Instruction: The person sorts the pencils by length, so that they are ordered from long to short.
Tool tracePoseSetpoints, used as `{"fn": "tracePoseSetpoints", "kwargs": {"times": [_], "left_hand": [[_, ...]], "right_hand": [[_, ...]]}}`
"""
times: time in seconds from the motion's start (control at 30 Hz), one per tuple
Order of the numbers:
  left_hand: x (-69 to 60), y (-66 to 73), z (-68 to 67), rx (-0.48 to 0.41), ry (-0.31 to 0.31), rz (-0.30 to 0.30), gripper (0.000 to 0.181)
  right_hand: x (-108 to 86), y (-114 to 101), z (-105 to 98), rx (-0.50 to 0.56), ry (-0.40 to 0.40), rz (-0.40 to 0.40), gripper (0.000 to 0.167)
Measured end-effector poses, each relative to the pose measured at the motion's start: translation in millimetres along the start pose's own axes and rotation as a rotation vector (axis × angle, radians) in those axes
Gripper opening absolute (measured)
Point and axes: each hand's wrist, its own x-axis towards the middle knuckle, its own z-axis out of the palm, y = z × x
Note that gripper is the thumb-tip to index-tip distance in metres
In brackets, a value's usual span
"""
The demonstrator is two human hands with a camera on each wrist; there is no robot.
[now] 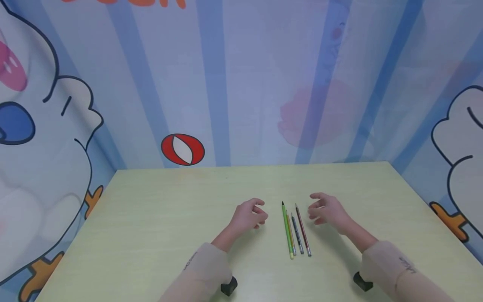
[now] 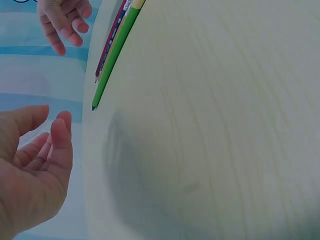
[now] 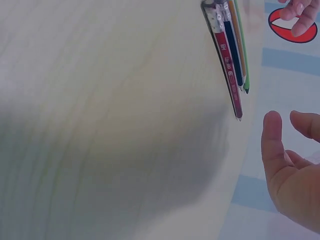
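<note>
Several pencils lie side by side on the table, tips pointing away from me. Leftmost is a green pencil (image 1: 286,230), longer than the rest. Beside it come a thin orange-yellow pencil (image 1: 290,233), a dark blue pencil (image 1: 297,233) and a dark red pencil (image 3: 227,65) on the right. My left hand (image 1: 249,214) hovers left of the green pencil, fingers loosely bent, holding nothing. Over on the other side, my right hand (image 1: 329,212) hovers just right of the red pencil, also holding nothing. Neither hand touches a pencil.
The pale wooden table (image 1: 158,222) ends at a striped blue and white backdrop (image 1: 249,84) with cartoon figures. Beige sleeves cover both forearms, and a small black device (image 1: 229,286) sits under the left wrist, another black device (image 1: 363,282) under the right.
</note>
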Motion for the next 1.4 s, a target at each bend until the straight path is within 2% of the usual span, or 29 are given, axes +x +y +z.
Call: {"fn": "tracePoseSetpoints", "kwargs": {"times": [0.23,0.57,0.83,1.1,1.4], "left_hand": [[3.2,1.9,24.4,0.029,0.007,-0.050,0.039],[5.9,4.8,47.0,0.110,0.008,-0.047,0.037],[9.6,4.1,58.5,0.148,0.037,-0.089,0.033],[9.3,4.8,67.2,0.238,0.075,-0.069,0.037],[9.1,7.8,72.9,0.330,0.106,-0.095,0.036]], "right_hand": [[3.0,4.8,9.7,0.019,-0.018,0.039,0.051],[7.5,12.0,22.0,-0.110,0.027,0.111,0.046],[8.3,15.7,28.2,-0.136,0.036,0.150,0.043],[7.8,18.5,32.6,-0.164,0.044,0.170,0.040],[7.3,17.0,34.4,-0.171,0.044,0.187,0.038]]}}
